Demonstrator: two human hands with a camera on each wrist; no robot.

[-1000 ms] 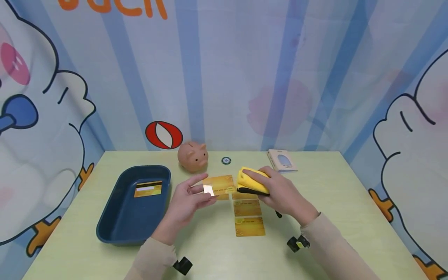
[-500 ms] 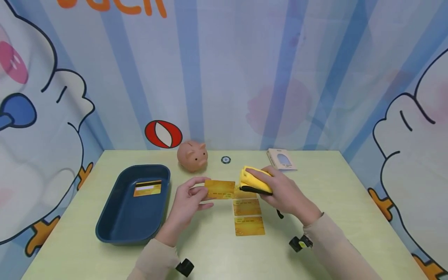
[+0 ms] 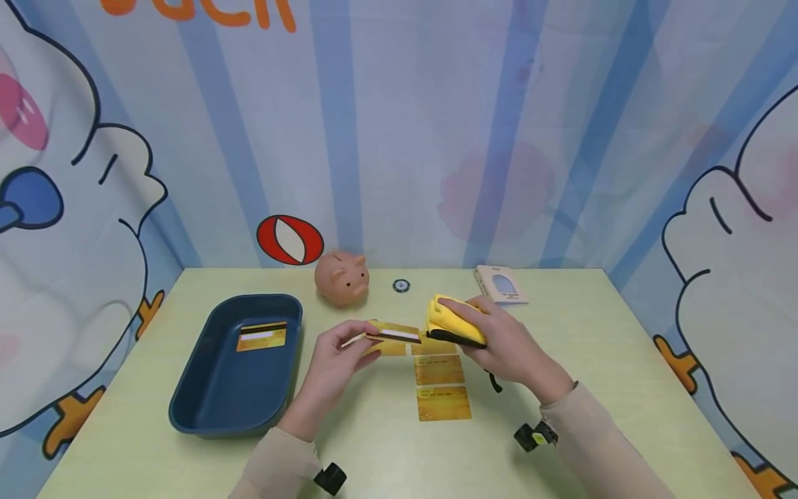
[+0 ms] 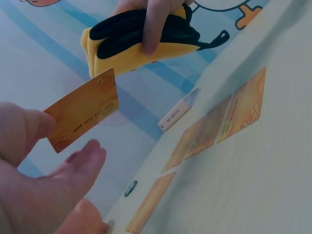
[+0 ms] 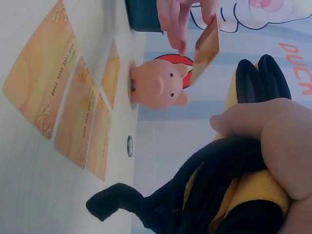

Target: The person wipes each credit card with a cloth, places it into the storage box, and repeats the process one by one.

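My left hand (image 3: 332, 366) pinches a gold bank card (image 4: 87, 114) by one end, between thumb and fingers, above the table. In the head view the card is tipped steeply, with its dark stripe and white strip showing; the left wrist view shows its numbered face. Just to the right, my right hand (image 3: 503, 341) grips a folded yellow and black cloth (image 3: 454, 321), thumb on one side and fingers on the other. A black loop (image 5: 117, 200) hangs from the cloth. Below the hands several gold bank cards (image 3: 444, 403) lie on the table, partly overlapped by the held card and cloth.
A blue tray (image 3: 181, 395) at the left holds one card (image 3: 262, 337), stripe side up. Toward the back stand a pink piggy bank (image 3: 342, 278), a small round chip (image 3: 402, 285) and a pale box (image 3: 501, 284). A printed curtain (image 3: 399, 138) hangs behind the table.
My left hand has turned the bank card from its numbered face to a tilt that shows the stripe. The cloth in my right hand has shifted slightly right.
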